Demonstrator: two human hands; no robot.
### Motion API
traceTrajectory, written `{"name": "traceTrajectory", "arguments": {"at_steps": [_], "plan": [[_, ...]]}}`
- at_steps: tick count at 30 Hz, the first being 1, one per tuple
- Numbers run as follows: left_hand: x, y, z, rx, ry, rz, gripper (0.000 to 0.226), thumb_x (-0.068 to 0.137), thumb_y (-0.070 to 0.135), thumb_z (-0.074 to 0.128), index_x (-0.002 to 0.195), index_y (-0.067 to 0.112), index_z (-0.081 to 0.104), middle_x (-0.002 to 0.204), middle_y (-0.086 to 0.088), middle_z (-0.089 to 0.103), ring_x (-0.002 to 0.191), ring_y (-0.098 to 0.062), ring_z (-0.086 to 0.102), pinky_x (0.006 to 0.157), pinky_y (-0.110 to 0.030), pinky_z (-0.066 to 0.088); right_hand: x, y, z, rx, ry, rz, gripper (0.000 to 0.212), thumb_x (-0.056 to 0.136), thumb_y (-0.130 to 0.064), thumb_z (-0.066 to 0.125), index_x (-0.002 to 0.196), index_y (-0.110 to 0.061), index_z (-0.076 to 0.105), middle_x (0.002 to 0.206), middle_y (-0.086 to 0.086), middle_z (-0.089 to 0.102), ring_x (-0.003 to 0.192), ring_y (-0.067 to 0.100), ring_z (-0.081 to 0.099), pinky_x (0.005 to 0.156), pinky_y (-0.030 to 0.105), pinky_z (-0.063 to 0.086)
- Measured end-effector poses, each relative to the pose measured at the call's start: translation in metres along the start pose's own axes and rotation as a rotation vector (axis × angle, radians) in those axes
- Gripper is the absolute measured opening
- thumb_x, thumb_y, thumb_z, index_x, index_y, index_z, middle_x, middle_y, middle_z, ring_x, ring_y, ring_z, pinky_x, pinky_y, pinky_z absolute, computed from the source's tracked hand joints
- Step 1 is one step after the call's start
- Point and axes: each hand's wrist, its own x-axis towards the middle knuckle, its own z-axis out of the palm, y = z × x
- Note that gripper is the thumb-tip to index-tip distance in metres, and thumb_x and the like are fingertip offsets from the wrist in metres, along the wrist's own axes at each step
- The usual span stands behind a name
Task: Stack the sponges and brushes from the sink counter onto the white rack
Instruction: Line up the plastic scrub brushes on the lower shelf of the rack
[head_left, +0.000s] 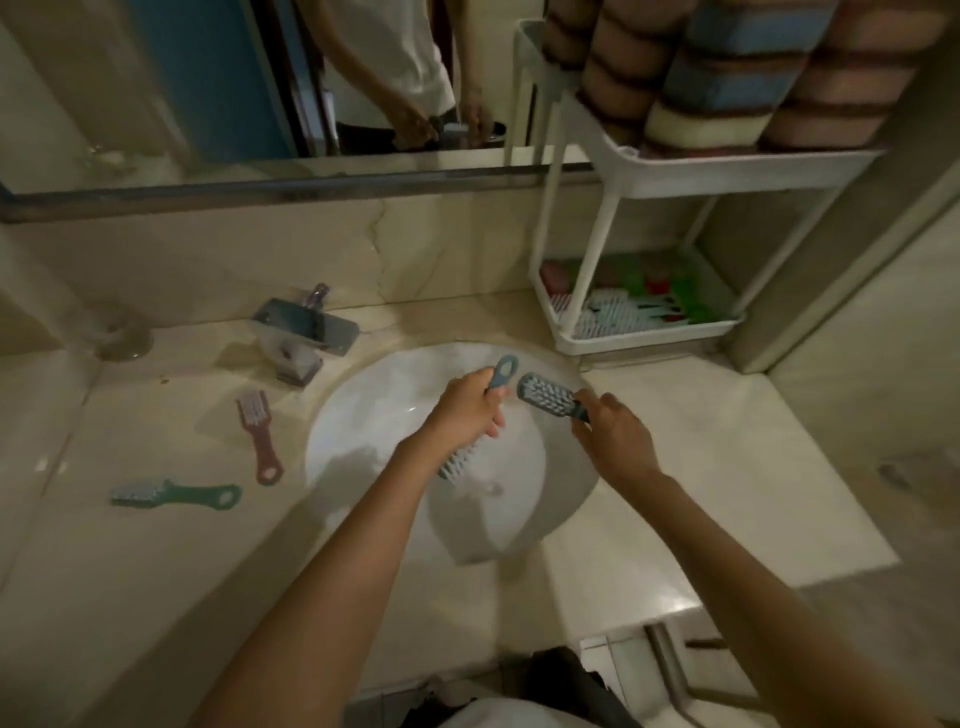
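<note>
I see my left hand (467, 408) closed around a blue brush (475, 415) over the sink (363, 415), handle toward 12 o'clock. My right hand (613, 431) pinches a dark brush (548, 397) by its handle, bristles up, head at 10 o'clock. On the desk (156, 571) at 9 o'clock lie a red brush (257, 434) and a green brush (176, 494). The white rack (649, 332) stands at 1 o'clock, holding sponges (727, 78) above and brushes below. No writing is legible.

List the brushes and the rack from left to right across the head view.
green brush → red brush → blue brush in the left hand → dark brush in the right hand → white rack
</note>
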Motion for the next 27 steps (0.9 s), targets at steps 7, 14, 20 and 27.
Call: {"name": "traceTrajectory", "arguments": {"at_steps": [7, 14, 20, 27], "plan": [[0.062, 0.084, 0.073, 0.084, -0.036, 0.049, 0.023, 0.095, 0.015, 0.039, 0.106, 0.002, 0.054, 0.114, -0.026, 0.059, 0.102, -0.038, 0.059, 0.092, -0.045, 0.050, 0.061, 0.100, -0.046, -0.047, 0.090, 0.047, 0.034, 0.094, -0.017, 0.045, 0.128, -0.009, 0.049, 0.113, 0.020, 0.058, 0.104, 0.035, 0.056, 0.080, 0.040, 0.047], [0.132, 0.126, 0.117, -0.014, 0.013, -0.091, 0.021, 0.095, 0.016, 0.041, 0.103, 0.000, 0.052, 0.105, -0.015, 0.055, 0.079, -0.029, 0.063, 0.054, -0.023, 0.048, 0.150, 0.159, -0.085, -0.289, 0.024, -0.025, 0.043, 0.091, 0.000, 0.039, 0.133, -0.010, 0.041, 0.126, 0.019, 0.050, 0.116, 0.035, 0.050, 0.089, 0.042, 0.046], [0.168, 0.131, 0.122, -0.099, 0.160, -0.183, 0.013, 0.095, 0.009, 0.043, 0.094, 0.001, 0.053, 0.089, -0.017, 0.055, 0.085, -0.032, 0.062, 0.067, -0.038, 0.056, 0.200, 0.165, -0.085, -0.385, -0.085, 0.027, 0.027, 0.093, -0.007, 0.048, 0.119, -0.006, 0.054, 0.122, 0.016, 0.056, 0.114, 0.030, 0.054, 0.089, 0.038, 0.048], [0.189, 0.129, 0.123, -0.201, 0.161, -0.251, 0.013, 0.094, 0.007, 0.044, 0.085, 0.006, 0.053, 0.078, -0.009, 0.055, 0.084, -0.040, 0.067, 0.085, -0.050, 0.053, 0.227, 0.174, -0.063, -0.429, -0.165, -0.029, 0.032, 0.094, -0.007, 0.041, 0.126, -0.009, 0.049, 0.129, 0.016, 0.051, 0.120, 0.031, 0.050, 0.098, 0.045, 0.042]]}}
